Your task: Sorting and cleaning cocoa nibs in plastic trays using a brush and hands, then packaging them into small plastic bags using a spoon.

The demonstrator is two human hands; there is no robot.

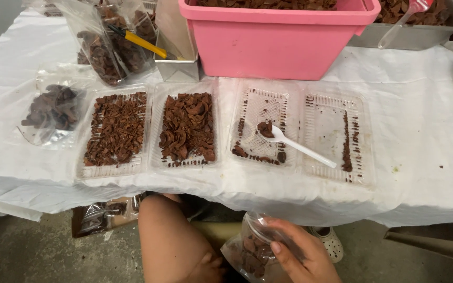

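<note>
Hands sit low, below the counter (425, 131) edge: right hand (302, 251) is closed on a small clear plastic bag (247, 249) with brown chips inside, thumb and fingers pinching the bag near its open mouth; left hand (208, 267) is at the bag's left side by the knee, mostly out of frame, so cannot tell whether its grip is closed or loose. Bag long axis runs roughly lower left to upper right, mouth end up toward the right hand. Landmark for the rest is the pink tub (276, 44), filled with the same brown pieces. Directly in front of the tub, a clear tray (260, 126) is nearly empty, just a few chips, with a white plastic spoon (294, 144) lying in it, bowl up-left carrying a bit of brown, handle pointing down-right across into the next tray (336, 136), which holds only a thin line of crumbs. Front-left of the tub are two full trays: one (187, 128) with larger curled chips, and farther left one (116, 128) with smaller broken bits. Beyond that, farthest left of the tub, a flat bag of dark pieces (53, 107). Left of the tub, standing filled bags (103, 50) with a yellow-handled tool (140, 43) across them. Right of the tub, a metal pan (420, 31) with more brown pieces.
</note>
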